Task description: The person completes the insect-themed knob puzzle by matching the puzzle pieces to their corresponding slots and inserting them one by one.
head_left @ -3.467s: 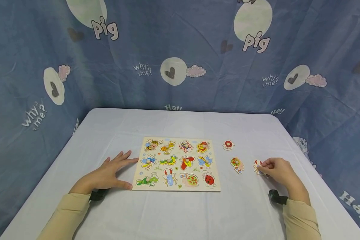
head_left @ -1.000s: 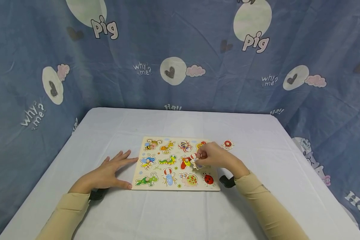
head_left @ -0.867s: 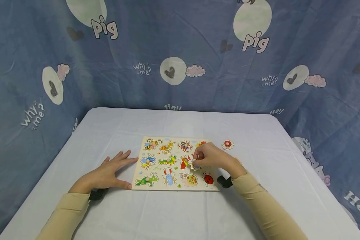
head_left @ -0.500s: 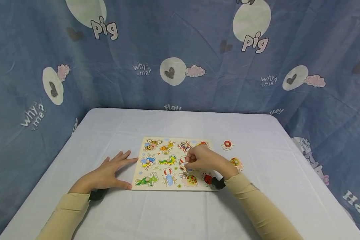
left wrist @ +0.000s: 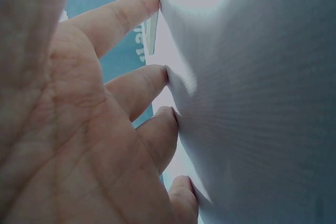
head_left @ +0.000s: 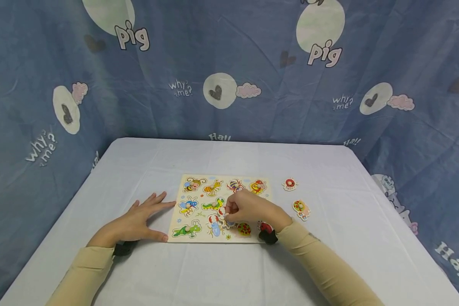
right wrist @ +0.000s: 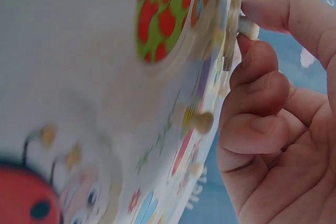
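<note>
A wooden peg puzzle board [head_left: 199,239] with insect pictures lies on the white table. My left hand [head_left: 139,221] is spread flat beside it, thumb and index fingertip at its left edge; in the left wrist view the index fingertip [left wrist: 152,3] meets that edge. My right hand [head_left: 252,210] pinches the wooden knob [right wrist: 251,29] of a stag beetle puzzle piece [head_left: 221,211] between thumb and index finger. The piece is held close over the board, overlapping the printed blue beetle [head_left: 214,228] in the bottom row. My fingers hide much of the piece.
Right of the board lie two loose knobbed pieces: a red round-bodied bug [head_left: 290,184] and a snail [head_left: 301,210]. Knobbed pieces sit in the upper rows, and a green grasshopper piece [head_left: 188,229] at lower left. A blue printed curtain [head_left: 229,51] hangs behind the table.
My right hand picked up the stag beetle piece from the table at the right and carried it left across the board to the bottom row. The left hand has stayed in place.
</note>
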`<act>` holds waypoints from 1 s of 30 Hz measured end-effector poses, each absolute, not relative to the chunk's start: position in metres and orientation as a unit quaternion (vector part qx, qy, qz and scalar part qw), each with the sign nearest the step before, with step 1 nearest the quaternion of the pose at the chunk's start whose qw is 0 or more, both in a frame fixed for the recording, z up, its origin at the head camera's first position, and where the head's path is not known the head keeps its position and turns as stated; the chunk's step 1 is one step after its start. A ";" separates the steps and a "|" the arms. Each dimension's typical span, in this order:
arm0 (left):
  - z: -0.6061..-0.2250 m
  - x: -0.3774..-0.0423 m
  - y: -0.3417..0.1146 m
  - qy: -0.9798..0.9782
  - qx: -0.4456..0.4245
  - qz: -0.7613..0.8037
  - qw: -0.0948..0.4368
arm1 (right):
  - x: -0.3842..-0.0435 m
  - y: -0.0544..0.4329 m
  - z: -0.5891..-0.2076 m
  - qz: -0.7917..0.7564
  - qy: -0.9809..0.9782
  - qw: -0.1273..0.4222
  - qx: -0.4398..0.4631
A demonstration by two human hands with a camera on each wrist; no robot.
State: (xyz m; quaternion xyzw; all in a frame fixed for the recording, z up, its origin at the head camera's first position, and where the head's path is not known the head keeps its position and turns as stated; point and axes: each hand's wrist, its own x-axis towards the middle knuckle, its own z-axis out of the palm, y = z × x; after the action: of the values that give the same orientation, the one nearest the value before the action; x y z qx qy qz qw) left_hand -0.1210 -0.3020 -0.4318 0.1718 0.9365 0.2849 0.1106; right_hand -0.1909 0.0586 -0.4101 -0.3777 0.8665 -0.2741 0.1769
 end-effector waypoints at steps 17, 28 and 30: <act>-0.433 -0.121 -0.302 0.936 0.172 0.286 0.108 | -0.180 0.035 -0.413 -0.246 0.862 0.192 -0.399; -0.432 -0.121 -0.302 0.937 0.170 0.284 0.111 | -0.177 0.030 -0.412 -0.237 0.862 0.191 -0.404; -0.432 -0.121 -0.302 0.937 0.170 0.283 0.110 | -0.178 0.030 -0.412 -0.239 0.861 0.191 -0.406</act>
State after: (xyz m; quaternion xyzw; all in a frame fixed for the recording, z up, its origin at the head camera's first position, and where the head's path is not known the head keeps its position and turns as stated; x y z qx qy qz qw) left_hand -0.1208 -0.3024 -0.4324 0.1704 0.9375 0.2829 0.1099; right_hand -0.1778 0.0302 -0.4117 -0.4065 0.8608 -0.2391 0.1913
